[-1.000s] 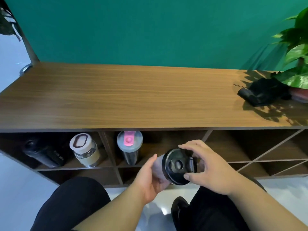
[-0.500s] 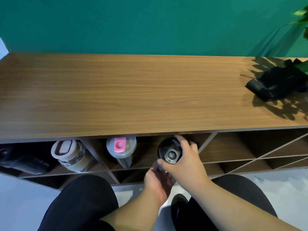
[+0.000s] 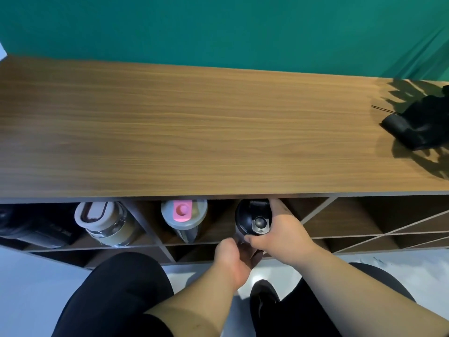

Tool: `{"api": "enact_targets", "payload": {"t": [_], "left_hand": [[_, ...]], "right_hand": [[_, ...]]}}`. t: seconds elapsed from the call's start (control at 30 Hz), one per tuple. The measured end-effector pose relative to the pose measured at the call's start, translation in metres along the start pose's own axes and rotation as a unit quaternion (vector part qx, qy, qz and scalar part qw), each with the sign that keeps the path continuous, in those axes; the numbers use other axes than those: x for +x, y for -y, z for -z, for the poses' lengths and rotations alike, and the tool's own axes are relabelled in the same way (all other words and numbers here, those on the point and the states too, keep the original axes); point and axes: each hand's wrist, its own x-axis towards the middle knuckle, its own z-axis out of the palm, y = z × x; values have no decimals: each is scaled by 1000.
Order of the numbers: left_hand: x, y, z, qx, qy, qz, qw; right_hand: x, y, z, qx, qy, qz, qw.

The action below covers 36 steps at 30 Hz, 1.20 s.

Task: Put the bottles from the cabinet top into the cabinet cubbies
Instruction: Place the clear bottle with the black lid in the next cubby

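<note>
A bottle with a black lid (image 3: 252, 218) stands in the upper cubby of the wooden cabinet (image 3: 194, 132), just under the top's front edge. My right hand (image 3: 283, 233) wraps its lid and side from the right. My left hand (image 3: 234, 260) cups the bottle's base from below; the lower body is hidden by my fingers. In the same cubby row, to the left, stand a grey-lidded bottle with a pink flip cap (image 3: 184, 218), a glass bottle with a cream lid (image 3: 104, 223) and a black bottle (image 3: 31, 229).
A crumpled black cloth (image 3: 422, 125) lies at the right end of the cabinet top, among leaf shadows. Cubbies with diagonal dividers (image 3: 379, 227) open to the right of my hands. My knees (image 3: 116, 295) and a black shoe (image 3: 263, 302) are below, over a white floor.
Both hands have carried the black-lidded bottle up from in front of the cabinet and pushed it into the upper cubby. The view has shifted left, so the plant is out of sight.
</note>
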Motion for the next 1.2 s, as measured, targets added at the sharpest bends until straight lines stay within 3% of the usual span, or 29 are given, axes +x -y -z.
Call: {"api": "enact_targets", "payload": {"t": [0.2,1.2], "left_hand": [[1,0,2,-14,-26,6,1000],[8,-14,2,-40,33,59,997]], "right_hand": [[9,-5,-5,2,10,17,1000],[32,-16,-9,41,50,0,998]]}}
